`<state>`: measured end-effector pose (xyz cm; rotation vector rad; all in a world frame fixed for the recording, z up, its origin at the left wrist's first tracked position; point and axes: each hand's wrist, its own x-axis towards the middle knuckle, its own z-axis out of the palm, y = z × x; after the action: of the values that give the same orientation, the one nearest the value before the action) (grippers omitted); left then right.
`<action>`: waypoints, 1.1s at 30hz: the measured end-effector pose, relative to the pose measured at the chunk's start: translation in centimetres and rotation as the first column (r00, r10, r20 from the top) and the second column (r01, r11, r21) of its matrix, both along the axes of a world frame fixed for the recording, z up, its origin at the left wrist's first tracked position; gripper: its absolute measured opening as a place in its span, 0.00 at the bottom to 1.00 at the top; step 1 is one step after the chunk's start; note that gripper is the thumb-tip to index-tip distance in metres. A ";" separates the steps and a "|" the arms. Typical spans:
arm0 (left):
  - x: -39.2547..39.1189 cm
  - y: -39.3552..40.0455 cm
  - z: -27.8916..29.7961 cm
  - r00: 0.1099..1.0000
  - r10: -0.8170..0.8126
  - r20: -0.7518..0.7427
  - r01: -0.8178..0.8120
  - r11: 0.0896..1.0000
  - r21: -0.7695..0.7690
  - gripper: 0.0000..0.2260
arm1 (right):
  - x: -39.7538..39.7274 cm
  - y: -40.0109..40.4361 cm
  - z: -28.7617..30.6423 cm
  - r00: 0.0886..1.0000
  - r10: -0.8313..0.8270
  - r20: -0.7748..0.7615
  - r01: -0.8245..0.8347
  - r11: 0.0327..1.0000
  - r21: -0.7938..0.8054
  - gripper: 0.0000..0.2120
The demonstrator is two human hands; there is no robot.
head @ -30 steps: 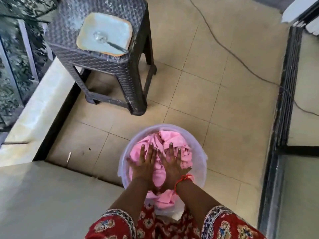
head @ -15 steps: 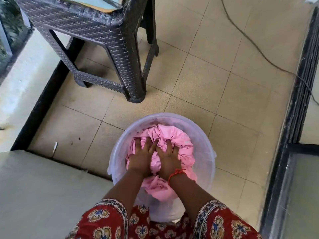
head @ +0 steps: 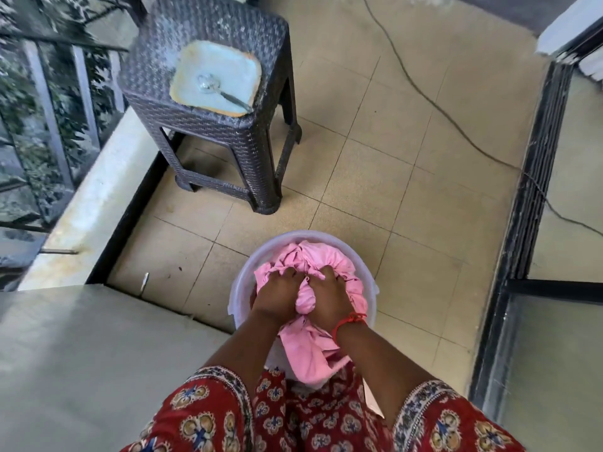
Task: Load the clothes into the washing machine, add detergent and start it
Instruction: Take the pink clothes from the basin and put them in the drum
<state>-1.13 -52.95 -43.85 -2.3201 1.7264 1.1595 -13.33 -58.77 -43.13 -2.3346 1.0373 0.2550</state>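
A translucent white plastic bucket (head: 368,278) stands on the tiled floor right below me, filled with pink cloth (head: 326,259). My left hand (head: 279,296) and my right hand (head: 329,298) sit side by side in the bucket, fingers curled down into the bunched pink cloth and gripping it. A fold of the cloth bulges up between the two hands, and a loose end hangs over the near rim toward my red patterned dress. A red thread circles my right wrist. No washing machine or detergent pack is recognisable in view.
A dark woven plastic stool (head: 228,132) stands ahead on the left, carrying a pale blue square tray (head: 215,78) with a metal spoon (head: 215,88). A black cable (head: 434,102) runs across the floor. A low ledge and railing lie left, a sliding-door track (head: 528,203) right.
My flat, spread hands have curled into fists, gathering the pink cloth into a bunch. The view dipped toward the bucket, then tilted back up so the stool top shows again.
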 end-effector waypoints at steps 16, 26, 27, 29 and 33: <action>0.4 3.8 36.7 0.980 0.155 0.125 -0.121 0.962 -0.246 0.26 | 0.3 2.1 36.2 0.990 -0.002 0.138 0.011 0.998 -0.064 0.22; 3.5 11.1 54.3 0.891 0.394 0.225 -0.249 0.840 -0.482 0.27 | 5.7 5.7 52.3 0.885 0.263 0.385 -0.182 0.955 -0.234 0.26; 3.8 12.3 55.6 0.876 0.417 0.243 -0.258 0.829 -0.496 0.27 | 6.3 6.6 53.4 0.873 0.293 0.390 -0.204 0.946 -0.253 0.26; 4.6 15.7 58.3 0.834 0.471 0.287 -0.272 0.804 -0.529 0.27 | 7.8 9.3 55.9 0.837 0.361 0.411 -0.258 0.923 -0.284 0.27; 5.8 23.8 62.5 0.734 0.588 0.339 -0.319 0.740 -0.593 0.25 | 10.7 16.0 60.2 0.740 0.494 0.456 -0.360 0.864 -0.351 0.27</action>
<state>4.66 -29.18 18.64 -3.1118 1.3701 -0.0038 -2.66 -42.73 17.03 -2.6156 0.2464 -0.3685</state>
